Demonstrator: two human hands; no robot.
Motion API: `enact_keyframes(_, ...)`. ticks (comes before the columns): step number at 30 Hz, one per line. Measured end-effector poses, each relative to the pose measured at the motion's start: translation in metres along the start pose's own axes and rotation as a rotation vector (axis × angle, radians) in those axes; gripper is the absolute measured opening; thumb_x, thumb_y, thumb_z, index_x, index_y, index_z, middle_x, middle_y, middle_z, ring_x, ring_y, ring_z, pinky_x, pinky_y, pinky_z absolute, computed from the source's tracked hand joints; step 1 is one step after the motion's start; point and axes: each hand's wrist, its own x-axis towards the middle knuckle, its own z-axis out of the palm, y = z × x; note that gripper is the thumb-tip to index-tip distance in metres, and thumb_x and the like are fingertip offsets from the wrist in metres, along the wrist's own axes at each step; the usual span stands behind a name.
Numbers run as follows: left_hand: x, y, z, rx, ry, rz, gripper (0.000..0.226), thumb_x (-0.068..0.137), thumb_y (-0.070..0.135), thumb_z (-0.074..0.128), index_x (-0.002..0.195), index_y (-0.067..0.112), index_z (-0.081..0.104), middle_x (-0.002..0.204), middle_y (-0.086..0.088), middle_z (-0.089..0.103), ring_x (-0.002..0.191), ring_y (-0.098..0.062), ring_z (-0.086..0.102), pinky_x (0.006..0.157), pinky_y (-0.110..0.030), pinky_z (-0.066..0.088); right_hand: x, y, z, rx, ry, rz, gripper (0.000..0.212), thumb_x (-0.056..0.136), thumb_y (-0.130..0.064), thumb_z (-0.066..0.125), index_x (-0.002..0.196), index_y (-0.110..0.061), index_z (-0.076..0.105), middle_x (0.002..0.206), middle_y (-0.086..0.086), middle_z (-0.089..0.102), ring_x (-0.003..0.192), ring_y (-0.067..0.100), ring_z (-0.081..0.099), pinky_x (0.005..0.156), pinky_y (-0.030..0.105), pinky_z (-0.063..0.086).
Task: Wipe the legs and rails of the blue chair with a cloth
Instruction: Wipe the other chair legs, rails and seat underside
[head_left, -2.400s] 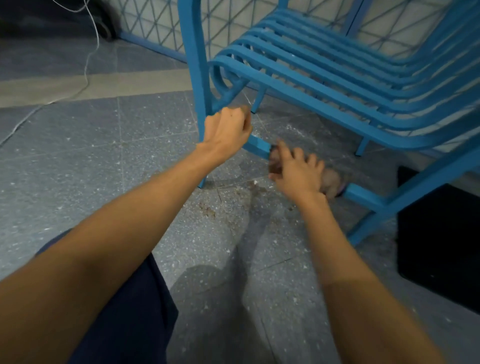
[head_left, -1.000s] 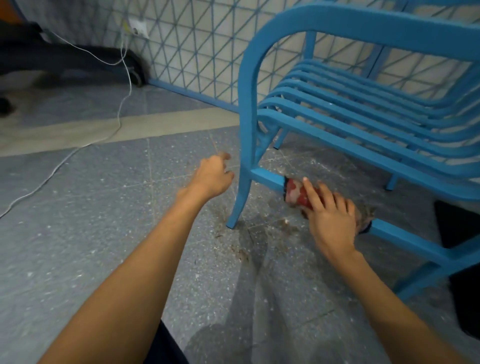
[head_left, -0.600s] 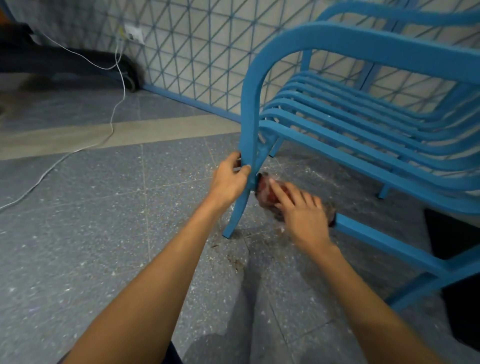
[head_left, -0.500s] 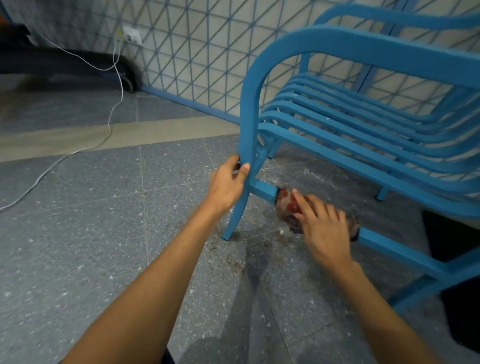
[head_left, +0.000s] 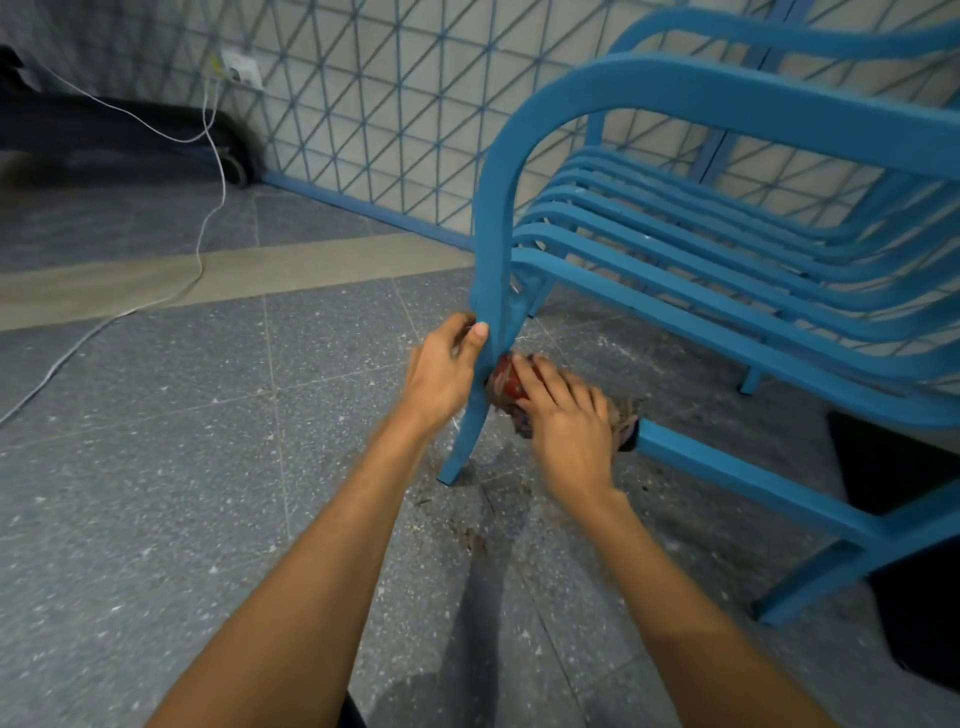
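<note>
Left hand (head_left: 441, 374) curled, gripping; right hand (head_left: 569, 421) clasping, palm down.

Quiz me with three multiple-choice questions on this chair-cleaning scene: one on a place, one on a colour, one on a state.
1. Where is the cloth?
A. on the seat slats
B. on the low rail beside the front leg
C. hung on the wall

2. What colour is the cable on the floor?
A. white
B. red
C. green

3. What is the left hand doing?
A. hanging free
B. lying flat on the floor
C. gripping the front leg

Answers:
1 B, the right hand covers it there.
2 A, it trails pale across the floor.
3 C, its fingers curl round the leg.
</note>
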Motion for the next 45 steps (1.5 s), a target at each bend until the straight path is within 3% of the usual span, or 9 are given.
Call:
enact_keyframes(6,-0.001,0.001,-0.002,-0.055,-0.028,-0.007,0.034,0.099,0.038,0.043,0.120,0.014,0.057,0.113,0.003,0.064,0.104,-0.011,0.058,0.078,-0.022,0.042,-0.020,0.038,0.004,0.052,0.162,-0.080,0.067,0.078,-0.005,0.073,0.137,-0.025,0.048,0.136,-0.001,0.055,0.117,0.025,0.056,0.092,0.043,0.045)
enact_keyframes(11,-0.010,0.001,-0.008,0.105,-0.065,-0.054,0.038,0.102,0.037,0.036,0.118,0.012,0.059,0.105,-0.003,0.065,0.102,-0.022,0.060,0.081,-0.034,0.045,-0.022,0.042,-0.003,0.167,0.198,-0.076,0.056,0.080,-0.001,0.069,0.131,-0.021,0.056,0.132,0.002,0.059,0.116,0.027,0.057,0.095,0.039,0.038)
enact_keyframes(15,-0.038,0.002,-0.011,0.341,-0.203,-0.295,0.074,0.087,0.071,0.018,0.102,0.008,0.055,0.093,-0.009,0.062,0.089,-0.029,0.059,0.079,-0.042,0.048,-0.012,0.022,-0.033,0.462,0.145,0.149,0.039,0.090,-0.011,0.061,0.128,-0.020,0.059,0.121,0.008,0.065,0.108,0.027,0.062,0.098,0.039,0.045)
enact_keyframes(21,-0.058,0.038,-0.026,0.299,0.205,-0.264,0.046,0.095,0.053,0.041,0.117,0.015,0.054,0.095,-0.002,0.068,0.085,-0.024,0.065,0.075,-0.036,0.051,0.016,-0.023,-0.090,0.863,0.098,0.486,0.030,0.088,-0.028,0.066,0.116,-0.017,0.067,0.089,-0.010,0.067,0.086,0.008,0.064,0.082,0.023,0.051)
enact_keyframes(26,-0.066,0.055,-0.030,-0.205,-0.036,-0.383,0.040,0.079,0.071,0.051,0.104,0.040,0.056,0.105,0.001,0.070,0.090,-0.019,0.070,0.078,-0.039,0.058,0.027,-0.055,-0.081,1.180,-0.216,0.366,0.019,0.090,-0.025,0.062,0.105,-0.016,0.069,0.087,0.003,0.072,0.076,0.013,0.069,0.074,0.031,0.059)
enact_keyframes(31,-0.060,0.021,-0.025,-0.696,-0.003,-0.716,0.044,0.087,0.027,0.067,0.125,0.009,0.054,0.105,-0.017,0.071,0.088,-0.026,0.071,0.074,-0.044,0.060,0.041,-0.042,-0.080,1.453,-0.457,0.480,0.025,0.100,-0.015,0.043,0.110,-0.001,0.062,0.091,0.015,0.070,0.077,0.025,0.071,0.065,0.031,0.060)
enact_keyframes(35,-0.042,-0.009,-0.015,-0.578,0.245,-0.871,0.021,0.090,0.007,0.053,0.111,0.005,0.057,0.088,-0.020,0.070,0.062,-0.029,0.069,0.052,-0.040,0.058,0.048,0.006,-0.066,0.915,-0.022,0.352,0.025,0.099,-0.014,0.042,0.106,-0.002,0.064,0.084,0.010,0.069,0.072,0.020,0.067,0.069,0.026,0.056)
enact_keyframes(40,-0.020,0.010,0.039,-0.402,0.293,-0.364,0.053,0.078,-0.008,0.046,0.121,0.022,0.046,0.106,-0.008,0.059,0.089,-0.020,0.059,0.077,-0.036,0.051,0.031,0.030,-0.025,0.189,-0.322,-0.030,0.046,0.100,-0.048,0.023,0.119,-0.018,0.053,0.105,0.014,0.068,0.097,0.036,0.063,0.073,0.041,0.042)
enact_keyframes(45,-0.025,-0.016,0.083,-0.311,0.358,-0.180,0.071,0.073,0.002,0.045,0.139,0.024,0.029,0.125,-0.011,0.047,0.113,-0.029,0.050,0.095,-0.043,0.046,0.033,0.032,-0.019,0.164,-0.208,-0.047,0.051,0.099,-0.051,0.022,0.103,-0.013,0.057,0.089,0.017,0.069,0.086,0.037,0.063,0.068,0.039,0.036)
